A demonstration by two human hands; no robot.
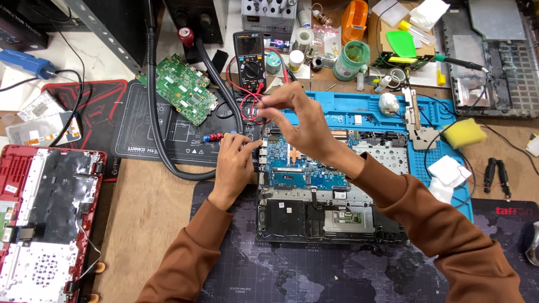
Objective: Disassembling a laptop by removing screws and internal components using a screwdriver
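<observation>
Over the opened laptop [331,185] our right hand [303,120] pinches something too small to tell; left hand [236,160], grip curled, touches the laptop's left edge.

My right hand [300,126] covers part of the blue board [297,168]; whatever its blurred fingertips pinch is too small to tell. Red laptop [45,219] cut off at left edge.

A multimeter's small grey screen [249,44] is sitting just beyond the raised right fingers [268,106]; a white label [337,194] is lying nearer, below them.
</observation>
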